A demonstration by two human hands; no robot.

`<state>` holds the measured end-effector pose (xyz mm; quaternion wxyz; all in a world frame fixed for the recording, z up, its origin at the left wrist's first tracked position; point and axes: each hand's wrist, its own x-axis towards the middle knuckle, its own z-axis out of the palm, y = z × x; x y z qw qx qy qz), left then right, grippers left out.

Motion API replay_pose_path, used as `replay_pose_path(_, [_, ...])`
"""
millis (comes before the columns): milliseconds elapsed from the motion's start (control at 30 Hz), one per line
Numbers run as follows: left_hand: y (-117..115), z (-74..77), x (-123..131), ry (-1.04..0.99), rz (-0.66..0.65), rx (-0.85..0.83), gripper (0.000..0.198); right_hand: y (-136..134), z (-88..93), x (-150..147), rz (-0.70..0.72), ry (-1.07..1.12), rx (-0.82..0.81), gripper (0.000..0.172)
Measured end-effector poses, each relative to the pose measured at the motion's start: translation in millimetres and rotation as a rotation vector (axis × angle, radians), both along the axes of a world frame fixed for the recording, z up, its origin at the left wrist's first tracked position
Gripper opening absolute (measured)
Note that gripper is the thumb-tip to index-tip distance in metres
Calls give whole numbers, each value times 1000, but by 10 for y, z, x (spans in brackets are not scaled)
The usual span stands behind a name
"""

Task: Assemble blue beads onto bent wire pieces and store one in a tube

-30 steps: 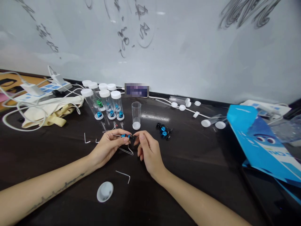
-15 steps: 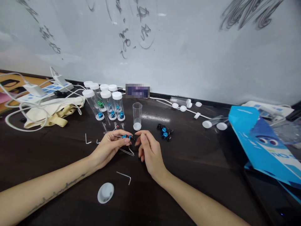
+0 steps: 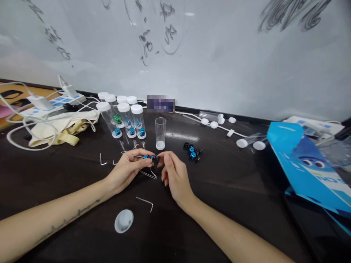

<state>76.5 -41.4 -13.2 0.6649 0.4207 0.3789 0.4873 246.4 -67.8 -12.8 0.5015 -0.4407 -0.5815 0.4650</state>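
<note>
My left hand point(image 3: 123, 171) pinches a small blue-and-black part point(image 3: 148, 157) between thumb and fingers. Its black end points right, toward my right hand point(image 3: 177, 179), whose curled fingertips meet it. A thin bent wire point(image 3: 148, 175) with a reddish tip runs behind and below my left fingers. Just beyond my hands stands a clear tube point(image 3: 160, 131) on a white base, its top uncapped. To the right lies a cluster of blue and black parts point(image 3: 192, 152). Nearer me are a hex key point(image 3: 145, 201) and a white cap point(image 3: 124, 221) with tiny dark pieces inside.
Several capped tubes point(image 3: 137, 118) with blue or green parts stand at the back left. Beside them are a cloth bag point(image 3: 63, 126), cables and a power strip point(image 3: 55, 104). Loose white caps point(image 3: 214, 125) and tubes lie back right, near a blue bag point(image 3: 287, 146).
The black end of the small part now reaches my right fingertips, where a slight gap showed before. Both arms stay nearly in place; the view has shifted slightly.
</note>
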Motion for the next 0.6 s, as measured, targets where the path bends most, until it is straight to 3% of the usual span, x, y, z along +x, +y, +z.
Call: replay_pose_path(600, [-7,1,-5,6,-9,-5,17,10,-15,-2,-7,-4,-6,40])
